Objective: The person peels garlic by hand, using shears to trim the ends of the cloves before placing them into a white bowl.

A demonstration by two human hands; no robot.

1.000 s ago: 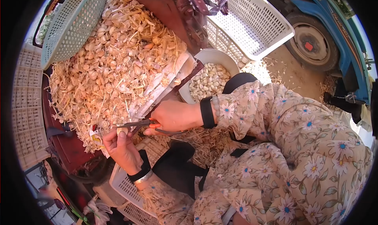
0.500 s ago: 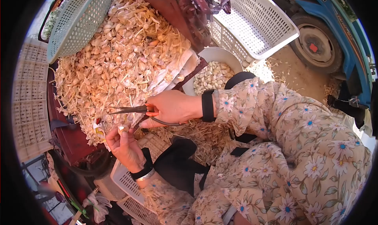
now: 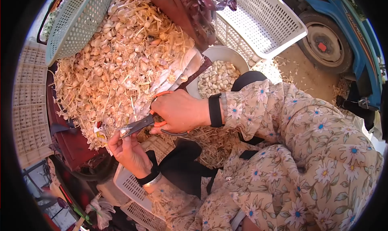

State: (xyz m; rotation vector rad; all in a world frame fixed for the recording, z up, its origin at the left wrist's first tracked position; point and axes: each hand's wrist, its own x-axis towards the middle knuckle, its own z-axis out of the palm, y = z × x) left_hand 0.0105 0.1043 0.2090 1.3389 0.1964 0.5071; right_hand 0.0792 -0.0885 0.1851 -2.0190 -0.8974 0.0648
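Observation:
My right hand (image 3: 178,111) is wrapped round the orange handles of dark scissors (image 3: 139,125), whose blades point left and down to my left fingertips. My left hand (image 3: 128,154) pinches a small pale garlic clove (image 3: 123,133), partly covered by the blades. Just beyond both hands lies a large heap of garlic cloves and dry skins (image 3: 109,69). A metal bowl (image 3: 238,58) to the right of the heap holds many pale cloves (image 3: 217,78).
A green perforated basket (image 3: 76,26) leans at the upper left, and a white basket (image 3: 283,37) stands at the upper right. Beyond it is a blue vehicle's wheel (image 3: 325,43). Another white crate (image 3: 131,190) is below my left hand. Dry husks (image 3: 214,144) lie below my right hand.
The scissors have swung downward, and their blades have come from above the clove onto it. The handles are spread wider. My left hand has stayed nearly in place.

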